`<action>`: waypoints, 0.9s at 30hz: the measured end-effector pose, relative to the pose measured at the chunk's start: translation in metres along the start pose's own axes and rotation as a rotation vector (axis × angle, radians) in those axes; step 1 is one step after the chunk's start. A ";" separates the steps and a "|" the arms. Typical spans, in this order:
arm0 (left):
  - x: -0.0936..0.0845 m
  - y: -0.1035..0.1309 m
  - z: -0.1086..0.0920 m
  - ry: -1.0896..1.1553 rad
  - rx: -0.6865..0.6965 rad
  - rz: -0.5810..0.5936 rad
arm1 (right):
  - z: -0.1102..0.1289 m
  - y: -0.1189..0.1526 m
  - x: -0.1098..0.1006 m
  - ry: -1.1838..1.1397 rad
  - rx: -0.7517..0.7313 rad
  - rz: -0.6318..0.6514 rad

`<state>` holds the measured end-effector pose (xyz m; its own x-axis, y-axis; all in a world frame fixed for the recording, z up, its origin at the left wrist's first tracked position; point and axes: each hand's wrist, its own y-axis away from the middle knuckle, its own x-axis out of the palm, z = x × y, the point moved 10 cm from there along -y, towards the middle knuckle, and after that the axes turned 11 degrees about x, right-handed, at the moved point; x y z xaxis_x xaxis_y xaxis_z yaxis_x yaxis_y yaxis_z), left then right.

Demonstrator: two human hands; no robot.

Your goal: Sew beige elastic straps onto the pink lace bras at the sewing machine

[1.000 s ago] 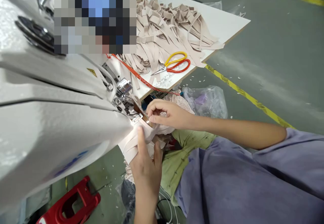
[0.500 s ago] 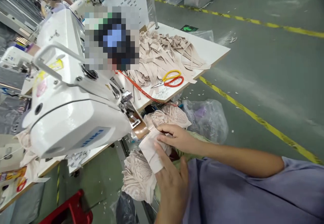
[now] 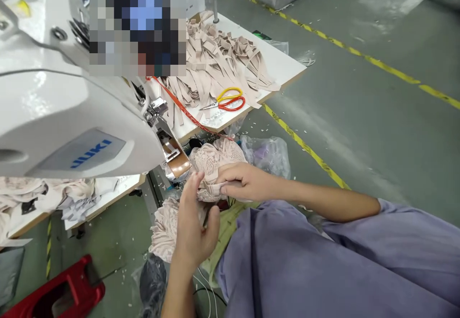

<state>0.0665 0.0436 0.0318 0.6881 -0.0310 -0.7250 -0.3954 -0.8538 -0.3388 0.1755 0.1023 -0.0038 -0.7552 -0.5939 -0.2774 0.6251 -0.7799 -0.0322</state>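
Pale lace fabric (image 3: 217,157) lies beside the metal guide plate (image 3: 178,164) of a white sewing machine (image 3: 75,121). My right hand (image 3: 247,181) pinches a light beige piece of fabric (image 3: 212,189) between thumb and fingers, in front of the lace. To its left, my left hand (image 3: 196,227) is raised with its thumb apart from the fingers, its fingertips close to the guide plate and the beige piece. Nothing shows in its grasp. More gathered lace (image 3: 165,229) hangs just left of the left hand.
Beige strips (image 3: 215,64) and red-and-yellow scissors (image 3: 230,100) lie on the white table (image 3: 287,66). A red cord (image 3: 187,111) crosses its edge. Clear plastic bags (image 3: 268,155) are below. A red stool (image 3: 75,284) stands at lower left.
The view has shifted, bringing the machine closer. My left hand has let go of the pale fabric and opened. The flat pale panel no longer lies spread between the hands; my right hand still pinches fabric.
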 end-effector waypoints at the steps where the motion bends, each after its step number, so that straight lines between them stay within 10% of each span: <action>1: 0.004 -0.004 0.000 0.002 0.030 0.055 | 0.005 0.002 0.003 0.067 -0.038 0.014; 5: 0.005 -0.007 0.000 -0.052 0.158 0.092 | 0.025 0.013 0.011 0.410 -0.240 -0.011; 12: -0.008 0.029 -0.034 -0.448 0.592 -0.197 | 0.050 0.034 0.013 0.668 -0.571 -0.267; 19: -0.016 0.034 -0.034 -0.448 0.594 -0.238 | 0.047 0.037 0.019 0.622 -0.591 -0.255; 24: -0.017 0.048 -0.001 -0.218 0.276 -0.428 | -0.001 0.003 0.015 0.154 -0.039 -0.025; 27: 0.024 0.075 0.041 0.005 -0.115 -0.491 | -0.057 0.002 0.035 -0.533 0.527 -0.060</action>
<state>0.0282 -0.0001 -0.0363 0.7789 0.3870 -0.4936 0.0456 -0.8198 -0.5708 0.1615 0.0910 -0.0687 -0.8622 -0.4577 0.2171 0.5034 -0.7258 0.4689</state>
